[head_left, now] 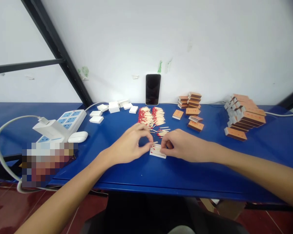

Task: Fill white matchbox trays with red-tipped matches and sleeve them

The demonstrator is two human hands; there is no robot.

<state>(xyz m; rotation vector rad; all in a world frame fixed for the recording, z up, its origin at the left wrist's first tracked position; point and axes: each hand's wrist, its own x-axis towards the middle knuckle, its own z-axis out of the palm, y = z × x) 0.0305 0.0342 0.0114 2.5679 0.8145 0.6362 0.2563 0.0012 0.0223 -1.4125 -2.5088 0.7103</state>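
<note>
A small white matchbox tray point(157, 151) with red-tipped matches in it lies on the blue table point(161, 178). My left hand point(130, 144) pinches a few matches just left of the tray, fingers closed. My right hand point(183, 144) rests against the tray's right end, fingers curled on it. Just beyond the hands lies a heap of loose red-tipped matches point(151, 116).
Empty white trays point(112, 109) lie at the back left, next to a white power strip point(63, 123) with a cable and a white earbud case point(78, 136). A black phone point(153, 89) leans on the wall. Orange matchbox sleeves point(190, 109) and a bigger stack point(244, 117) sit right.
</note>
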